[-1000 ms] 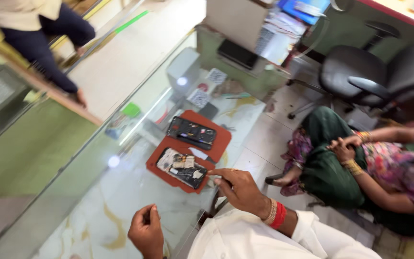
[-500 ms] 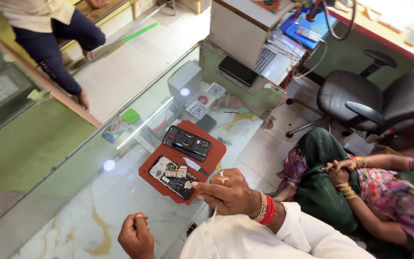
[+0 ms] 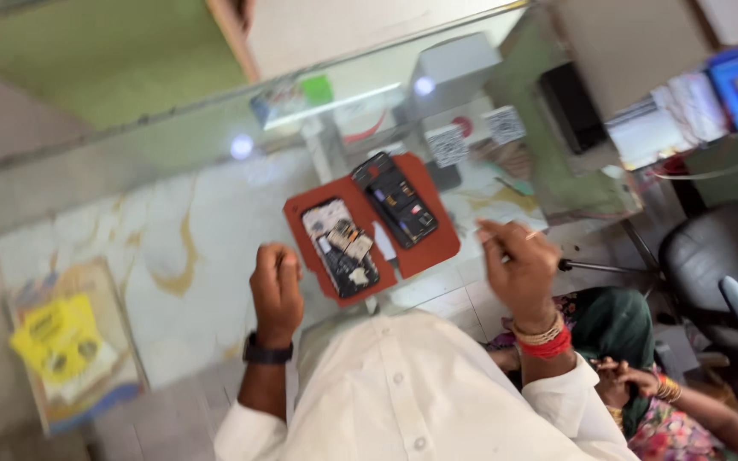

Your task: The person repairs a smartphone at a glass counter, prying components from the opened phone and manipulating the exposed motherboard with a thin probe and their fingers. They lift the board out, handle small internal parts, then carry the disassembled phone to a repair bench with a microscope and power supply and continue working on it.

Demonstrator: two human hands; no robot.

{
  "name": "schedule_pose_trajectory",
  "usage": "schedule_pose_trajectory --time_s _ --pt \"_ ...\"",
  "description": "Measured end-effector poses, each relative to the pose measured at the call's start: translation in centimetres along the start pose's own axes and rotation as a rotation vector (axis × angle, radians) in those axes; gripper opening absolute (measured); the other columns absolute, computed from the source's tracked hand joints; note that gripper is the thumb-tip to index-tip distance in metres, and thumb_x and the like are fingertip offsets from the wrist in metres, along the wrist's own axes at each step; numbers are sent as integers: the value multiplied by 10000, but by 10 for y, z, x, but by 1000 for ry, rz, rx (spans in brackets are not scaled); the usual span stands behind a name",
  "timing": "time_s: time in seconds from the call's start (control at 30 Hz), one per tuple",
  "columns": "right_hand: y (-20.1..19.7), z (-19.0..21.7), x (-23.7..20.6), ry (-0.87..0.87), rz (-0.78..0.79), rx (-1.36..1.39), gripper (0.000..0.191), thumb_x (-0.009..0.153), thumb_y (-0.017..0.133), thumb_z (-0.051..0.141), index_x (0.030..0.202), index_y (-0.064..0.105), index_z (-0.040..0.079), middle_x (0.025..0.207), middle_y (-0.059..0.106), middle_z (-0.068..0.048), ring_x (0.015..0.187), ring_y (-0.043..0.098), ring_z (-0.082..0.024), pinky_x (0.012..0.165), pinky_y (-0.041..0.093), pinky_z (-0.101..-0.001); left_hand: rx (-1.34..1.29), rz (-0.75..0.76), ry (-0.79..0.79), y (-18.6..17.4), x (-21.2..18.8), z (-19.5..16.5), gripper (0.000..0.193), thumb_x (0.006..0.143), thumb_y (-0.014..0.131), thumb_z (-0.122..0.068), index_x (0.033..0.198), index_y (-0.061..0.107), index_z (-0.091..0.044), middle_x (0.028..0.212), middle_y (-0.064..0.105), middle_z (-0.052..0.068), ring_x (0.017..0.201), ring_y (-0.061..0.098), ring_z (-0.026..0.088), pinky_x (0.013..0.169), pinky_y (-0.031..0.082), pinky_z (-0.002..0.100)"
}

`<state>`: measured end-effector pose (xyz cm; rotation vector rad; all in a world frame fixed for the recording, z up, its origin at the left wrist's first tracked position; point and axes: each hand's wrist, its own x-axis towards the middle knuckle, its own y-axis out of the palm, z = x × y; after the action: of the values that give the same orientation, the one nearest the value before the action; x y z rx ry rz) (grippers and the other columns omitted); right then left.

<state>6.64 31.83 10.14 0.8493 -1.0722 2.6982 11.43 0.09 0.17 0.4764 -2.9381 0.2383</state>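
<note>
Red-orange mat: work mat (image 3: 424,243) lies on the glass bench (image 3: 172,239), near the person's edge, carrying two opened phones.
Change: half a second ago the right hand lay on the mat at the near phone; now the right hand (image 3: 518,265) is lifted clear, off the mat's right edge. The view has also swung.
Meaning: by my reading, the near phone is left free for the moment; a tool change or fresh approach seems likely.
Right hand state: fingers curled around a thin pale stick-like tool (image 3: 533,232), tip pointing right; blur hides the exact grip.
Left hand state: left hand (image 3: 277,286) closed in a loose fist just left of the mat's near corner; whether it holds anything cannot be told.
Near phone: opened phone (image 3: 341,249), back off, boards and metal shields exposed, lying slantwise on the mat's left half.
Far phone: second opened phone (image 3: 399,201), dark, toward the mat's far edge.
Between them: a small pale blade-like piece (image 3: 384,241).
Nearby: another person's hand (image 3: 612,376) with bangles, low right, apart from the work.
</note>
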Motion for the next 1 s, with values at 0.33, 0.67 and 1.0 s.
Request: schedule_pose_trajectory --time_s 0.33,0.67,1.0 --pt "52 -52 15 123 196 -182 127 985 719 106 1081 759 34 898 690 -132 795 647 -322 709 496 -420 264 -28 65 -16 29 -26 65 887 713 64 932 678 32 973 672 93 796 665 164 700 560 286" --pt "90 -68 15 215 224 -108 197 995 654 159 1140 766 88 984 691 -149 886 684 -347 767 538 -455 267 109 -119 -29 19 8 145 856 765 15 991 722 42 1237 719 142 928 739 182 787 609 290" --pt "58 -73 15 449 256 -150 216 951 616 167 1093 763 99 1020 700 -99 862 707 -305 775 572 -426 373 576 -706 25 79 134 382 892 700 4 1254 609 82 1249 709 210 1025 718 208 891 570 293"
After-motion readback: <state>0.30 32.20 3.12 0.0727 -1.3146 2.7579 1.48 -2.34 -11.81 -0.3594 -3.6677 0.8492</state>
